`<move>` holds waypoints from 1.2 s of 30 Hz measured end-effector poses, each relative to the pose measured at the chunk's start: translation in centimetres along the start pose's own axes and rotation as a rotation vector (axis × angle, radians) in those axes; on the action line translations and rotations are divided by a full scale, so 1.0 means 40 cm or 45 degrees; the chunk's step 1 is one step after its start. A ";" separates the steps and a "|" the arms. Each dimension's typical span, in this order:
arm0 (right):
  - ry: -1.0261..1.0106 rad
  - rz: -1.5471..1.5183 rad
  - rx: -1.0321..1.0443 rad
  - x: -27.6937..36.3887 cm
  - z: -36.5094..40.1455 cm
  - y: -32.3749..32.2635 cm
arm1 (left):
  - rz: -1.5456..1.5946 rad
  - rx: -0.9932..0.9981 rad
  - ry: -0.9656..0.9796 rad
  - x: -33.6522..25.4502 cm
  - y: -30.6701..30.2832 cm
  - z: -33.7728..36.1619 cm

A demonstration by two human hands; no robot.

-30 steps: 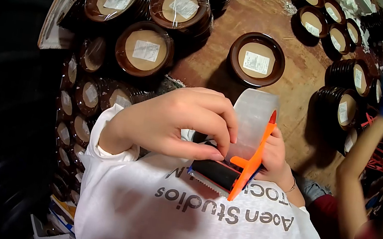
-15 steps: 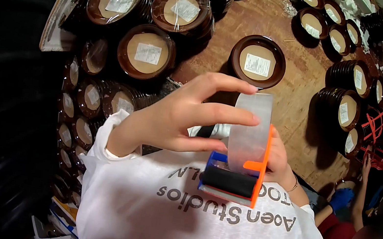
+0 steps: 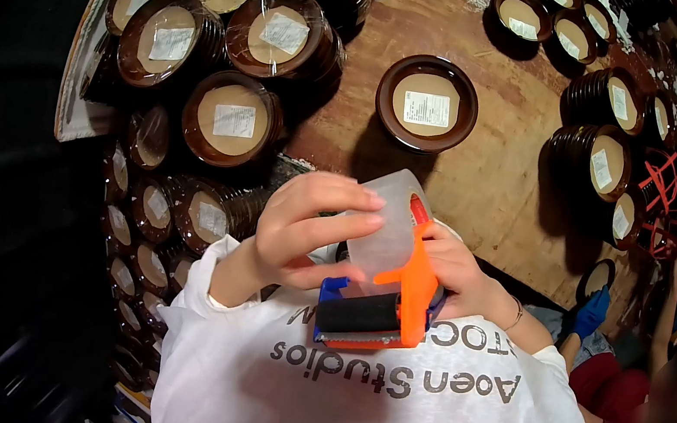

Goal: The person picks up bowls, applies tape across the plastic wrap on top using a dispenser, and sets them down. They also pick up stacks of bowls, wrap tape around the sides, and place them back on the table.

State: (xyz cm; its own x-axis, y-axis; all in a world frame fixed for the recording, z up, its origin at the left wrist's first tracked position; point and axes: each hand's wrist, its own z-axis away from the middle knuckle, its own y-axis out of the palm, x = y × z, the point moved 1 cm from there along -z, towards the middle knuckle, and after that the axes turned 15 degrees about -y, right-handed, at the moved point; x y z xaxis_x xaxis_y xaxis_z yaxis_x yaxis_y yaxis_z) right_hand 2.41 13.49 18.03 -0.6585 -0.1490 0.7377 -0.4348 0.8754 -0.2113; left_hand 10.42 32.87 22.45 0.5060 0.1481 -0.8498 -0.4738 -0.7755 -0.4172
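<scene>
A tape dispenser (image 3: pixel 416 286) with an orange side plate, blue parts and a black roller is held in front of the white shirt. My right hand (image 3: pixel 466 276) grips it from the right, fingers closed on its orange side. In it sits a wide roll of clear tape (image 3: pixel 384 227), tilted. My left hand (image 3: pixel 301 225) has bent fingers pressed on the roll's left side, with the thumb lower near the blue part. Beyond both hands, on the wooden surface, stands a brown round dish (image 3: pixel 386 100) with a tan inside and a white printed label (image 3: pixel 427 109).
Stacks of labelled brown dishes (image 3: pixel 234 121) crowd the left, some in clear wrap. More stacks (image 3: pixel 599 167) stand on the right, with red strapping (image 3: pixel 660 183) near them. At the lower right, another person's blue-gloved hand (image 3: pixel 593 313) is beside a dish. The wooden surface (image 3: pixel 498 200) lies between.
The dispenser has shifted left and lower, and turned so the red core end of the tape roll shows. My left fingers have drawn closer together on the roll.
</scene>
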 end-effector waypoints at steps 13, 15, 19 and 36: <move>0.117 -0.026 -0.087 -0.010 -0.007 0.004 | 0.713 -0.232 -0.576 0.020 0.059 0.010; 0.148 -0.010 -0.076 -0.011 -0.005 0.003 | 0.328 -0.262 -0.538 0.037 0.047 0.009; 0.326 -0.066 -0.207 -0.010 -0.010 -0.006 | -0.128 -0.389 -0.313 0.032 0.025 -0.022; 1.239 0.436 0.079 0.455 0.156 -0.481 | 1.445 -1.171 -0.780 0.127 -0.027 -0.111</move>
State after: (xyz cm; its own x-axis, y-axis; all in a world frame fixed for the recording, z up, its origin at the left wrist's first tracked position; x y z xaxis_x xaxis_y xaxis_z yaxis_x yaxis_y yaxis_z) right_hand -5.05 -8.93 31.50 0.0171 0.5644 0.8253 -0.3665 0.7715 -0.5200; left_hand 16.72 31.74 20.02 -0.2561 -0.7047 -0.6617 0.3080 -0.7083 0.6352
